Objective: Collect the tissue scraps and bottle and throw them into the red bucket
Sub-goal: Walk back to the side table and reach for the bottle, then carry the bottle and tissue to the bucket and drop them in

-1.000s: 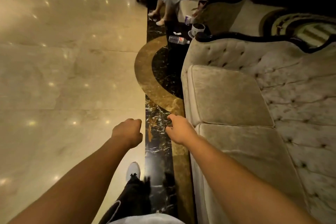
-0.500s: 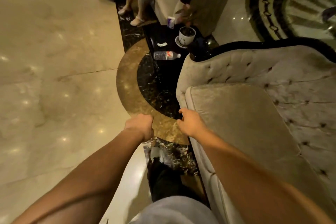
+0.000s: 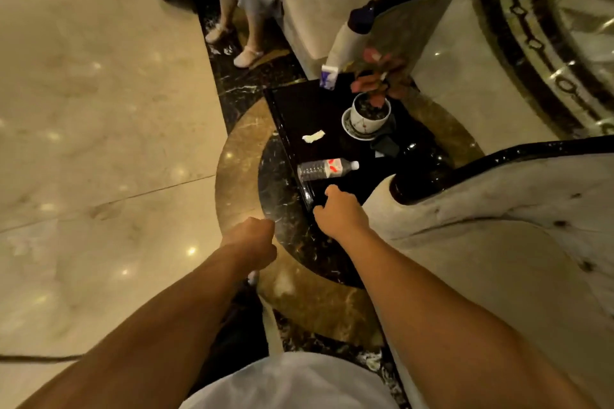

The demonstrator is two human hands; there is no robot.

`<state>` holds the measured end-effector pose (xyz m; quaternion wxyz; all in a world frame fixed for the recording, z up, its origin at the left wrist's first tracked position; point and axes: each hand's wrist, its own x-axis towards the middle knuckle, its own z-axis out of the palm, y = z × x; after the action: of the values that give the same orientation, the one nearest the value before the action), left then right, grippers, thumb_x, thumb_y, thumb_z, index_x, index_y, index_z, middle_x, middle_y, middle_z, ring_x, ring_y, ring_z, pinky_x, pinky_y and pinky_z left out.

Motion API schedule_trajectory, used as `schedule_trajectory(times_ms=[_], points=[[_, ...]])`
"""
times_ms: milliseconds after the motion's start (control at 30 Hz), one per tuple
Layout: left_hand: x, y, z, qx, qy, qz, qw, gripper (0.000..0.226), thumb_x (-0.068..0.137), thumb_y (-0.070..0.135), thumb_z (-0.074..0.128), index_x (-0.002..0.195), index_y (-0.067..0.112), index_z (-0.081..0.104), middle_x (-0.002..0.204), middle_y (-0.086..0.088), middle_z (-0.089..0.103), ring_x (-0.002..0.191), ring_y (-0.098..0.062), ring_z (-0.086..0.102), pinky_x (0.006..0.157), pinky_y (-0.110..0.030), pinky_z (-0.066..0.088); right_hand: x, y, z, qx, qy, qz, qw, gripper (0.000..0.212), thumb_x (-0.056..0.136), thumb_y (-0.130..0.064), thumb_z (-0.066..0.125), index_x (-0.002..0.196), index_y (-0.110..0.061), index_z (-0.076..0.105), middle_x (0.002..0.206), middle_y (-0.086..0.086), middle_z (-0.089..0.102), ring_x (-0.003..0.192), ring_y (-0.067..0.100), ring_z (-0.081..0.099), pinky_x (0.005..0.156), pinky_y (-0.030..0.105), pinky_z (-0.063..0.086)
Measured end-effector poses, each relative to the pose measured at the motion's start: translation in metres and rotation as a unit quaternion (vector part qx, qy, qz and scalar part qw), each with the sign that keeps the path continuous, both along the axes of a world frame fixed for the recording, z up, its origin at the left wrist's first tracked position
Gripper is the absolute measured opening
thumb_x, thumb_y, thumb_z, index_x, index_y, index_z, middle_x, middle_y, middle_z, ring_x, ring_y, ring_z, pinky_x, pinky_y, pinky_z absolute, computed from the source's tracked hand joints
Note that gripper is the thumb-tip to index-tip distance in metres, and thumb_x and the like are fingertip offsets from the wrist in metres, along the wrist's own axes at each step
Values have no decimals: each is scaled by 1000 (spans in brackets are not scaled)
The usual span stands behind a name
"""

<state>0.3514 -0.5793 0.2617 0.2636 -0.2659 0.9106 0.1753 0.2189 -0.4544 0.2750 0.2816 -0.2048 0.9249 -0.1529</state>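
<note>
A clear plastic bottle (image 3: 327, 169) with a red-and-white label and white cap lies on its side on a small black table (image 3: 299, 109). Farther back on the same table lies a white tissue scrap (image 3: 313, 136). My right hand (image 3: 339, 213) hovers just short of the bottle at the table's near edge, fingers loosely curled and empty. My left hand (image 3: 251, 242) is a closed fist over the floor, lower and to the left, holding nothing. No red bucket is in view.
A white pot with a red-leaved plant (image 3: 370, 113) on a saucer and a small carton (image 3: 329, 76) stand on the table. A beige tufted sofa (image 3: 498, 242) flanks the right. A seated person's legs (image 3: 246, 26) are beyond the table. Polished marble floor (image 3: 99, 109) stretches left.
I have walked forward along the sofa; the table, bottle and tissue scrap are now much closer. My right hand has reached out towards the bottle, while the left stays a fist.
</note>
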Motion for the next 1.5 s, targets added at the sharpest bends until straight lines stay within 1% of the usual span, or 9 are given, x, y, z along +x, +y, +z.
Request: schedule_trajectory(times_ms=[300, 467, 567, 700, 833, 933, 1033, 1167, 1500], points=[[-172, -145, -20, 13, -30, -145, 989, 30, 82, 22, 62, 112, 16, 60, 112, -9, 63, 97, -28, 61, 75, -37, 51, -99, -108, -44, 50, -79, -221, 971, 53, 91, -35, 56, 134, -11, 39, 125, 17, 56, 109, 36, 57, 75, 38, 46], [-279, -166, -60, 35, -36, -234, 971, 39, 77, 20, 63, 115, 16, 55, 110, -10, 63, 101, -32, 61, 72, -37, 50, -160, -135, -97, 42, -120, -338, 933, 57, 90, -36, 57, 134, -6, 37, 126, 22, 55, 113, 41, 55, 87, 47, 51], [-339, -177, -104, 18, -27, -251, 967, 45, 76, 11, 60, 119, 16, 49, 113, -13, 58, 99, -37, 62, 67, -42, 50, -199, -153, -155, 13, -167, -448, 878, 63, 91, -39, 58, 138, -4, 34, 131, 23, 52, 115, 42, 53, 89, 47, 49], [-405, -189, -196, 17, -56, -280, 958, 73, 77, 10, 64, 140, 32, 33, 145, -11, 31, 115, -42, 50, 72, -48, 49, -249, -174, -235, 1, -228, -636, 737, 80, 81, -50, 66, 139, -6, 33, 137, 20, 45, 119, 40, 48, 92, 43, 43], [-449, -195, -276, 28, -83, -325, 942, 98, 79, 10, 65, 148, 48, 6, 161, -4, -14, 133, -46, 30, 88, -50, 49, -264, -184, -299, 60, -242, -674, 696, 87, 79, -50, 68, 140, -5, 26, 141, 21, 36, 124, 44, 42, 95, 48, 42], [-467, -200, -311, 20, -90, -385, 918, 106, 75, 4, 66, 147, 50, 3, 160, -2, -22, 135, -47, 26, 85, -49, 51, -260, -191, -328, 48, -219, -694, 684, 83, 79, -41, 72, 138, -4, 27, 140, 21, 38, 125, 43, 43, 101, 50, 42], [-481, -210, -330, 17, -80, -443, 893, 86, 76, -2, 61, 145, 35, 24, 159, -9, -3, 131, -46, 25, 86, -51, 49, -255, -199, -338, 41, -166, -711, 682, 78, 74, -38, 75, 132, -9, 31, 133, 17, 44, 120, 41, 47, 97, 51, 45], [-494, -225, -329, 33, -49, -516, 854, 36, 82, -3, 53, 118, 3, 53, 126, -22, 43, 105, -43, 51, 87, -50, 49, -246, -209, -329, -3, -152, -729, 668, 70, 74, -36, 75, 126, -10, 35, 129, 14, 47, 118, 37, 49, 94, 51, 48], [-384, -283, -97, 101, -31, -597, 796, 29, 80, 9, 66, 109, 15, 67, 119, -9, 55, 104, -36, 59, 90, -45, 51, -136, -302, -100, -78, -83, -814, 570, 63, 70, -32, 79, 119, -14, 45, 115, 11, 61, 104, 31, 60, 84, 36, 50]])
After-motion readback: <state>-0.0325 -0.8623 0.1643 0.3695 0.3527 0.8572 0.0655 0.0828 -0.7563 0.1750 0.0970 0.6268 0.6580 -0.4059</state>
